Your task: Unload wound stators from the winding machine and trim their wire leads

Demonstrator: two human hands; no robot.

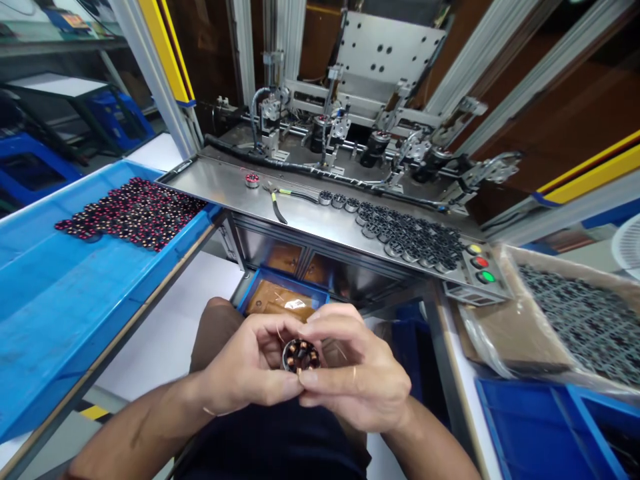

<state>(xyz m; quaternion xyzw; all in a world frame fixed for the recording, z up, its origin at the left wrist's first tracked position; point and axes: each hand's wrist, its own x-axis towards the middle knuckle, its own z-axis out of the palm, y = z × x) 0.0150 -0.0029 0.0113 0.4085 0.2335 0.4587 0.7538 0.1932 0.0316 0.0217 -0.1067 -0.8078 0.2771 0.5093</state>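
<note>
Low in the middle, in front of my lap, I hold a round motor stator [301, 356] with copper windings facing up. My left hand [250, 363] is closed round its left side, the thumb along the near rim. From the other side my right hand [357, 373] closes in, its thumb and fingers pinched at the near right rim. Thin copper wire ends stick out near the fingers of both hands; whether the right fingertips grip a wire or only the rim, I cannot tell.
Ahead, a metal ledge [220, 181] carries one red-wound stator [253, 180], cutters [277, 200] and many dark stators [410, 233]. Behind it stands a machine [375, 143]. Wound stators [140, 213] lie in the blue tray [60, 300] at left. Push buttons [481, 262] and a parts box [505, 273] are right.
</note>
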